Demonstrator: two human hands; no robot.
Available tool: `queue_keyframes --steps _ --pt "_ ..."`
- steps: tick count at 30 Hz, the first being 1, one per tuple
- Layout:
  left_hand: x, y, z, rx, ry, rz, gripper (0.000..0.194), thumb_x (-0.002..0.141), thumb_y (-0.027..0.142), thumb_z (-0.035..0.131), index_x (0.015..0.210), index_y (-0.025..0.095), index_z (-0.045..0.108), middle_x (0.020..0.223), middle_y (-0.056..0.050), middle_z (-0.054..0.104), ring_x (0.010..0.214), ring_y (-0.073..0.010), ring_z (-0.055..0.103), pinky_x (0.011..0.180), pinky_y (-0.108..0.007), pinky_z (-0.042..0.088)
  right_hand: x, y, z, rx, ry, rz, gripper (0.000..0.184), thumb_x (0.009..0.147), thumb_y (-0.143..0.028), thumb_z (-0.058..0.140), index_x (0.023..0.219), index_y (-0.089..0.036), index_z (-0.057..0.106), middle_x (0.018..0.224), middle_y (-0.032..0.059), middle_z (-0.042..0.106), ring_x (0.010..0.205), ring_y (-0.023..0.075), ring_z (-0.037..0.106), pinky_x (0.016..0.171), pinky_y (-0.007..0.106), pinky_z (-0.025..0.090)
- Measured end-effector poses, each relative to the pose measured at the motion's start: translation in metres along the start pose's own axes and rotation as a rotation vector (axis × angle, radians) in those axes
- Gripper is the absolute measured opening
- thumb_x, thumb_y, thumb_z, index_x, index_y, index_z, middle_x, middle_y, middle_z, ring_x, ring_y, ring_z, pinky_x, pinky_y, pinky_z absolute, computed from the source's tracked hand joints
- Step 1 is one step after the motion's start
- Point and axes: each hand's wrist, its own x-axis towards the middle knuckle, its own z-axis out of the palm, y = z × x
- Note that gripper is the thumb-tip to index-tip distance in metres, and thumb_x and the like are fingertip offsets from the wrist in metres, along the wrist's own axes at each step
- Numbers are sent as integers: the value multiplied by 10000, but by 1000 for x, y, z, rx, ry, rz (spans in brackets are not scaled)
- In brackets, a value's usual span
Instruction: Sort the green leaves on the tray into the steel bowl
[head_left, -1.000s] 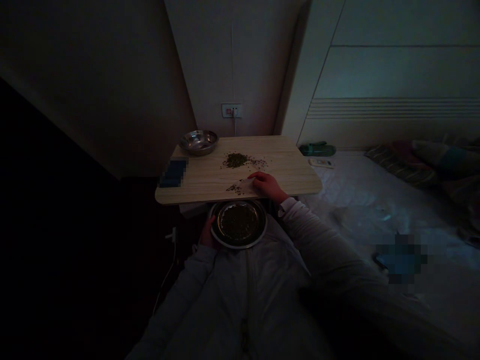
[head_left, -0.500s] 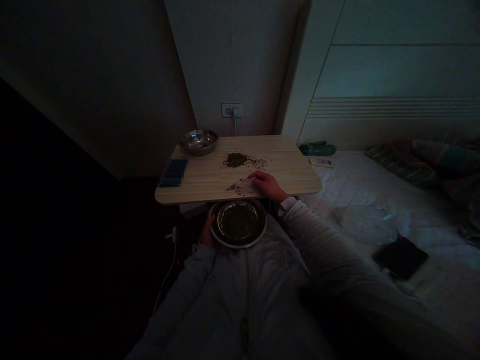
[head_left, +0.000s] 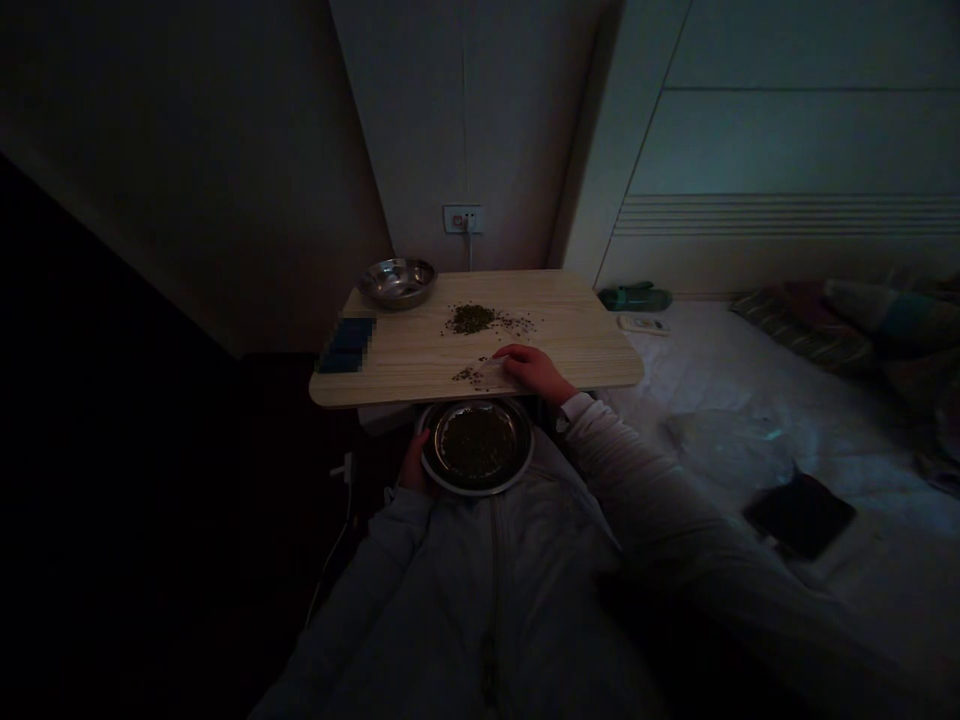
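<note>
My left hand (head_left: 416, 466) grips the left rim of a round metal basin (head_left: 523, 470), held just below the table's front edge. Small dark-green beans (head_left: 480, 440) cover its bottom. Over the front part of the tabletop, my right hand (head_left: 534, 370) is closed, its fingertips on a thin pale sheet (head_left: 491, 374) lying at the wood; its exact kind is too dim to tell. Left of that sheet lies a small group of dark beans (head_left: 469, 376). Farther back is a larger pile of green beans (head_left: 472, 319), with scattered beans (head_left: 517, 324) to its right.
A shiny steel bowl (head_left: 398, 285) stands at the back left of the wooden table (head_left: 577, 300). Blue pixelated items (head_left: 347, 345) lie at its left edge. On the bed at right are a green bottle (head_left: 636, 297), a remote (head_left: 643, 325) and a dark flat object (head_left: 801, 515).
My right hand has barely shifted, with the pale sheet still under its fingers. The basin and my left hand stay in place.
</note>
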Motion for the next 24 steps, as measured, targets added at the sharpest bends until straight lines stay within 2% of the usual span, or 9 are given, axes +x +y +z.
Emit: queue_keyframes --steps 6,11,14,17,20,24 --pt "-3 1 3 45 -17 17 205 717 324 544 613 219 686 666 -58 743 1070 -283 628 968 -406 460 -9 -6 1 22 -46 -43 292 697 -188 514 915 -167 706 779 -4 656 685 130 535 710 265 419" --pt "-3 1 2 58 -44 2 212 712 353 545 631 218 689 741 -69 757 1067 -302 628 951 -432 474 -46 -8 4 69 -49 -44 316 720 -229 531 996 -172 674 681 -19 616 645 128 534 669 262 427" --pt "1 -1 -3 65 -41 16 201 708 354 554 662 219 695 774 -71 759 1087 -302 616 958 -427 468 -79 0 9 146 46 13 341 740 -313 557 1047 -186 635 702 -13 629 648 133 556 643 260 439" --pt "7 -5 -7 83 -35 18 168 695 324 580 681 210 701 741 -72 752 1087 -296 616 961 -414 463 -103 13 16 118 162 169 225 711 -339 588 876 -190 627 679 -6 621 646 147 562 624 269 440" --pt "11 -8 -9 129 -43 14 74 630 254 635 651 215 695 659 -57 733 1037 -304 639 940 -417 473 -109 22 23 0 236 222 152 695 -350 591 689 -200 561 624 -7 557 631 159 526 622 289 434" --pt "10 -5 -9 173 0 40 31 561 224 678 547 232 651 580 -38 703 951 -312 667 903 -416 492 -102 26 34 -89 365 135 140 673 -319 587 641 -212 503 730 28 538 763 192 522 737 338 444"
